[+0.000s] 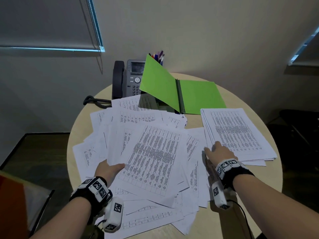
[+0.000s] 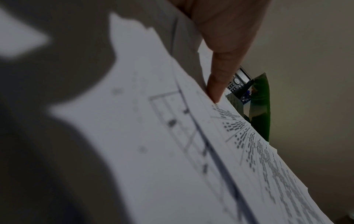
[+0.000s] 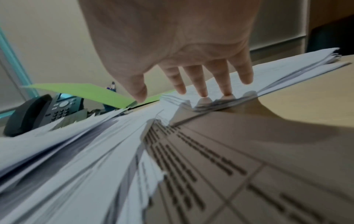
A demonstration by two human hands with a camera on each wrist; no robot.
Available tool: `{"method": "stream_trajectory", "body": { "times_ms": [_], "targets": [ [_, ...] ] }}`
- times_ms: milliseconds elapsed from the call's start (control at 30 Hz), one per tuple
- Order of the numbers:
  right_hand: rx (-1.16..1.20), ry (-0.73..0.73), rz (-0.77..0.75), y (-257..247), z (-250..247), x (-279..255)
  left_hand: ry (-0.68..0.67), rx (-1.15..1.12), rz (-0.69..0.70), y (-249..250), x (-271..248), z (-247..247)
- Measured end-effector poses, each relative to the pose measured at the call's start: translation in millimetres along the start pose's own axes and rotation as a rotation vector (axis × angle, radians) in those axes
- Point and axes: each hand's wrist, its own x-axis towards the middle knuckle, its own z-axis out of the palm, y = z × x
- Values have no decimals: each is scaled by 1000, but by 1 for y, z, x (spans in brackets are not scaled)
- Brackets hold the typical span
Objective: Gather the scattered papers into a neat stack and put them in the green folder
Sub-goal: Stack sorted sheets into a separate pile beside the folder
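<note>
White printed papers (image 1: 138, 209) lie scattered over the round beige table (image 1: 81, 128). My left hand (image 1: 110, 169) pinches the near edge of a large printed sheet (image 1: 151, 157), thumb on top; in the left wrist view the thumb (image 2: 216, 84) presses that sheet (image 2: 191, 151) and the other fingers are hidden beneath. A squared stack of papers (image 1: 238, 133) sits at the right. My right hand (image 1: 214, 149) has straight fingers (image 3: 203, 84) touching the stack's (image 3: 277, 71) near-left corner. The green folder (image 1: 198, 95) lies open at the back, its left cover raised.
A dark desk phone (image 1: 127, 80) with a coiled cord stands behind the papers, beside a cup of pens (image 1: 159, 57) partly hidden by the folder cover. Something orange-red (image 1: 13, 204) is at the lower left off the table. A dark chair (image 1: 296, 128) is at the right.
</note>
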Motion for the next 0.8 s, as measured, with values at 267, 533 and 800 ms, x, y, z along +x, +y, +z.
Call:
{"method": "stream_trajectory", "body": {
  "times_ms": [267, 533, 800],
  "targets": [
    [-34, -34, 70, 0, -19, 5, -26, -42, -5, 1, 0, 0],
    [-189, 12, -22, -3, -22, -1, -44, -93, -18, 4, -3, 0],
    [-196, 65, -54, -18, -25, -4, -32, -102, -40, 3, -1, 0]
  ]
}}
